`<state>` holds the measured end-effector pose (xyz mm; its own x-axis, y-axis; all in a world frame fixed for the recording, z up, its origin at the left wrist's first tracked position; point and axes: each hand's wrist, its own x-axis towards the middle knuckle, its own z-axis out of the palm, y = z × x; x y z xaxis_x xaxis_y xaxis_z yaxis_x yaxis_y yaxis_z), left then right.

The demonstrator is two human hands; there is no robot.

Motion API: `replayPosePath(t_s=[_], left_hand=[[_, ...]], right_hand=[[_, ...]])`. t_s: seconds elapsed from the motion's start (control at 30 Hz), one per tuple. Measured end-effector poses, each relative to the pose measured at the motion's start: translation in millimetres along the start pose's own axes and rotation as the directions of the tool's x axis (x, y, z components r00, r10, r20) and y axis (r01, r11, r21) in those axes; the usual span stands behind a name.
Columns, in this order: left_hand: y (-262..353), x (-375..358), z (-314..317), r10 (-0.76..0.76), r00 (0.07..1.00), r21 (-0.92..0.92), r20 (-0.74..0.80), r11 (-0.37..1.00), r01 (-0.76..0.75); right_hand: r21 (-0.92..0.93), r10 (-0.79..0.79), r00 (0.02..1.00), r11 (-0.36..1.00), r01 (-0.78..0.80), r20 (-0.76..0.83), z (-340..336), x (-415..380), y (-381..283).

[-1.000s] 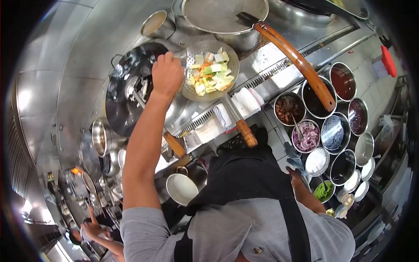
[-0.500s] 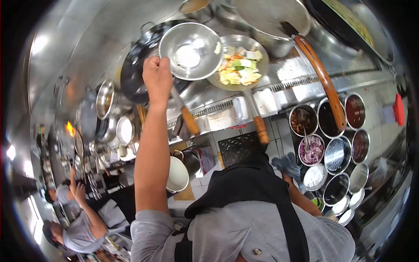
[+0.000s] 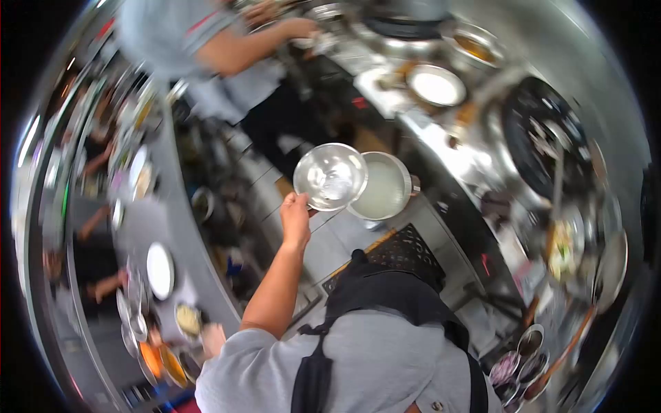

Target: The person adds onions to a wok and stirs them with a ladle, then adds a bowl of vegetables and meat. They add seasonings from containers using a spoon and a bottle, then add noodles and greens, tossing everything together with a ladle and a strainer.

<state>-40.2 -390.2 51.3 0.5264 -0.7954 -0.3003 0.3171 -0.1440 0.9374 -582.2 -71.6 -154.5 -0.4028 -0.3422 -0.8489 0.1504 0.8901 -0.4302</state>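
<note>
My left hand (image 3: 296, 221) is closed on the near rim of a shiny metal mixing bowl (image 3: 329, 177), thumb on the edge. Its inside shows bright and bare. The bowl overlaps the left side of a deep pot (image 3: 379, 187) of cloudy, pale liquid in this view. My right hand is out of view.
At the upper left a co-worker (image 3: 234, 55) stands at the stove line. A counter (image 3: 200, 265) with a white plate (image 3: 160, 270) runs along the left. To the right are a black wok (image 3: 544, 131), a pan of chopped vegetables (image 3: 563, 251) and several sauce containers (image 3: 531, 341).
The view has swung left, away from the stove. My left hand has carried the bowl from beside the vegetable pan to the pot of pale liquid.
</note>
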Motion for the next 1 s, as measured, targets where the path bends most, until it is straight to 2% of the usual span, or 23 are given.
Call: replayPosePath(t_s=[0.07,0.13,0.23,0.3,0.33,0.37,0.43,0.47,0.5,0.57,0.6,0.63,0.67,0.7,0.73,0.77,0.8,0.83,0.87,0.9,0.93,0.97,1.0], left_hand=[[12.6,19.2,-89.7,0.04,0.969,-0.026,-0.243,0.999,-0.048],[34.9,33.7,-162.3,0.071,0.895,-0.038,-0.441,0.995,-0.097],[70.5,62.3,-242.2,0.103,0.769,-0.1,-0.631,0.972,-0.212],[92.8,78.9,-284.1,0.129,0.726,-0.086,-0.675,0.964,-0.251],[98.9,82.4,-300.5,0.118,0.708,-0.126,-0.696,0.951,-0.283],[97.7,92.8,-320.0,0.113,0.692,-0.162,-0.713,0.934,-0.319],[112.4,103.4,-327.1,0.128,0.668,-0.178,-0.733,0.911,-0.371],[108.4,99.5,-314.9,0.14,0.662,-0.164,-0.736,0.912,-0.375],[101.3,93.8,-299.9,0.139,0.696,-0.168,-0.704,0.92,-0.353],[59.9,91.9,-274.8,0.095,0.813,-0.197,-0.574,0.948,-0.25],[38.7,82.7,-251.2,0.068,0.896,-0.209,-0.439,0.962,-0.176],[4.4,78.1,-229.5,-0.048,0.932,-0.177,-0.36,0.984,-0.018],[-37.0,73.6,-219.6,-0.135,0.991,-0.128,-0.02,0.983,0.132],[-83.6,65.3,-193.8,-0.349,0.937,0.102,-0.013,0.932,0.348],[-131.5,51.5,-174.5,-0.507,0.851,0.289,0.138,0.842,0.455],[-152.4,23.4,-143.4,-0.64,0.742,0.531,0.198,0.706,0.468],[-179.9,-0.9,-129.1,-0.693,0.628,0.669,0.354,0.657,0.348],[-220.0,-16.2,-121.1,-0.484,0.535,0.679,0.693,0.688,-0.257],[-213.1,-26.6,-103.2,-0.541,0.455,0.678,0.707,0.7,-0.222],[-204.1,-38.4,-84.9,-0.593,0.371,0.683,0.715,0.707,-0.186],[-214.5,-32.2,-84.8,-0.576,0.423,0.692,0.7,0.693,-0.202],[-219.4,-20.5,-89.7,-0.587,0.446,0.713,0.676,0.674,-0.194],[-222.7,-9.9,-94.4,-0.597,0.468,0.733,0.651,0.655,-0.184]], right_hand=[[-0.127,-0.05,0.996,0.99,0.059,0.07,23.0,8.4,-48.3],[-0.251,-0.08,0.985,0.961,0.117,0.153,51.0,17.9,-86.5],[-0.389,-0.135,0.955,0.891,0.234,0.265,97.7,32.9,-128.9],[-0.468,-0.189,0.918,0.814,0.345,0.349,123.8,46.2,-146.7],[-0.503,-0.243,0.877,0.742,0.443,0.415,135.6,52.7,-154.3],[-0.525,-0.337,0.787,0.602,0.602,0.516,143.8,71.2,-153.7],[-0.477,-0.473,0.587,0.341,0.81,0.657,162.3,87.3,-162.8],[-0.476,-0.387,0.713,0.549,0.687,0.584,177.1,45.2,-188.6],[-0.446,-0.29,0.82,0.725,0.525,0.494,190.8,8.3,-213.7],[-0.359,-0.498,0.696,0.612,0.705,0.518,190.0,-40.4,-270.0],[-0.309,-0.718,0.48,0.37,0.876,0.503,177.1,-51.0,-296.3],[-0.299,-0.886,0.287,0.18,0.937,0.365,175.1,-121.9,-333.1],[-0.433,-0.91,0.281,0.13,0.892,0.306,146.1,-138.3,-369.2],[-0.655,-0.932,0.317,0.13,0.745,0.176,112.8,-160.4,-401.3],[-0.771,-0.991,0.073,-0.038,0.635,0.109,83.7,-176.3,-423.9],[-0.801,-0.992,0.128,0.076,0.594,0.001,42.9,-177.5,-438.9],[-0.93,-0.997,0.069,0.05,0.365,-0.026,0.3,-161.2,-449.9],[-0.961,-0.974,0.177,0.177,0.211,-0.14,-27.2,-163.0,-452.1],[-0.907,-0.894,0.353,0.363,0.211,-0.276,-42.8,-171.7,-446.8],[-0.864,-0.791,0.535,0.461,0.2,-0.298,-62.1,-153.0,-439.8],[-0.821,-0.868,0.443,0.413,0.394,-0.224,-97.5,-80.3,-418.7],[-0.05,-0.65,0.747,0.758,0.65,-0.141,-65.3,-120.8,-407.8],[-0.159,-0.685,0.685,0.726,0.669,-0.246,-49.8,-114.4,-396.9]])
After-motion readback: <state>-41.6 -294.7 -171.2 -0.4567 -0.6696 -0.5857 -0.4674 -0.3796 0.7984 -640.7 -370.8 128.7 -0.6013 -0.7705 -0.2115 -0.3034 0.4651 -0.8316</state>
